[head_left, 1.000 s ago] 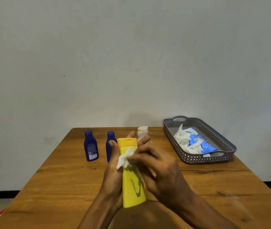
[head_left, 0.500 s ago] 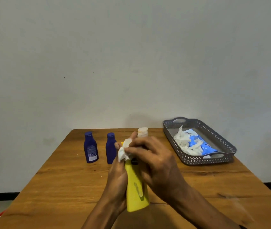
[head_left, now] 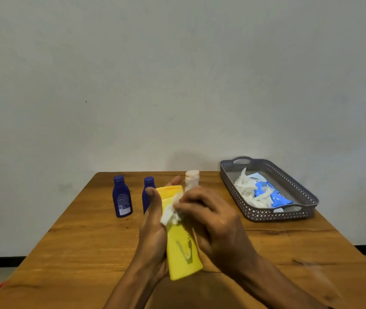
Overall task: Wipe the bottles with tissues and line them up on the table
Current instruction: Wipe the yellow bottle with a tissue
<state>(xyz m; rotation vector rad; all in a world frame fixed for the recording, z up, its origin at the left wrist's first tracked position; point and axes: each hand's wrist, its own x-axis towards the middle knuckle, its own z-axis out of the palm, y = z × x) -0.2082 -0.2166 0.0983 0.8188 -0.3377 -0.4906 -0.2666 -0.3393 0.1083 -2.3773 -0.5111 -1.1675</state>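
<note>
The left hand (head_left: 153,228) grips the yellow bottle (head_left: 183,248) above the table (head_left: 84,246) — the right hand (head_left: 213,221) pinches a tissue (head_left: 170,214) against it, near the cap.

3 bottles (head_left: 122,197) upright far left, tray (head_left: 304,210) right (bare wood between)

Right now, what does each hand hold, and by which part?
The left hand grips the yellow bottle around its body; the right hand pinches a crumpled white tissue against the bottle's upper part.
</note>
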